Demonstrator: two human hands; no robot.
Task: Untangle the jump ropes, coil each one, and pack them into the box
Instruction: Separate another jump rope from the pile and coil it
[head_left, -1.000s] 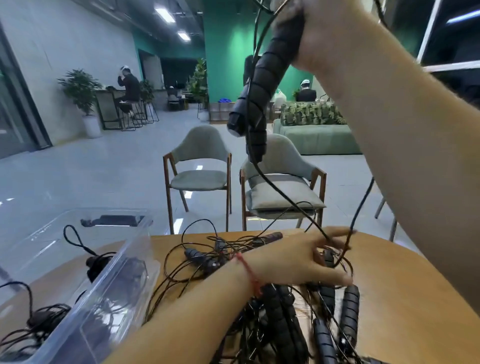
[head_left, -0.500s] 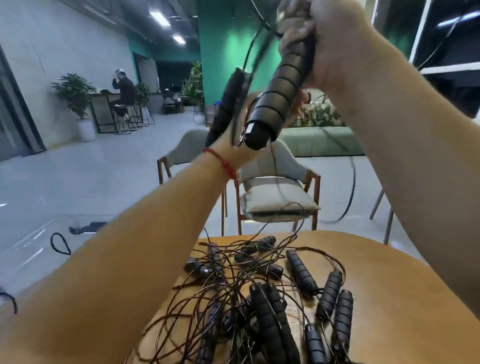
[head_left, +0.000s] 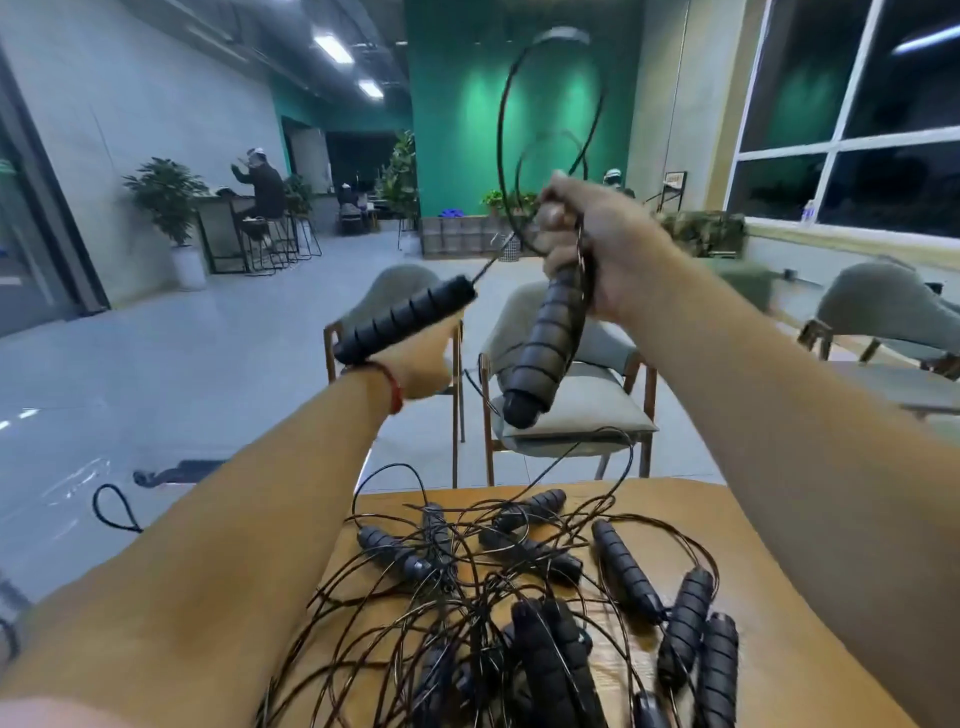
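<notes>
My left hand (head_left: 421, 358) holds one black ribbed jump rope handle (head_left: 402, 321) raised above the table, tilted up to the right. My right hand (head_left: 587, 241) grips a second ribbed handle (head_left: 543, 348) by its top end, so it hangs down. That hand also holds thin black cord, which loops (head_left: 550, 130) above it. On the wooden table (head_left: 810, 582) lies a tangled pile of jump ropes (head_left: 519, 597) with several black handles. The clear plastic box (head_left: 78, 483) is barely visible at the left, behind my left forearm.
Two grey cushioned chairs (head_left: 566, 395) stand just beyond the table's far edge, and another chair (head_left: 888, 312) is at the right. People sit far back in the room. A cord loop (head_left: 111, 509) shows at the left by the box.
My left hand rose from the pile and now holds a handle in the air. My right hand came down and away from the camera. The handles have separated.
</notes>
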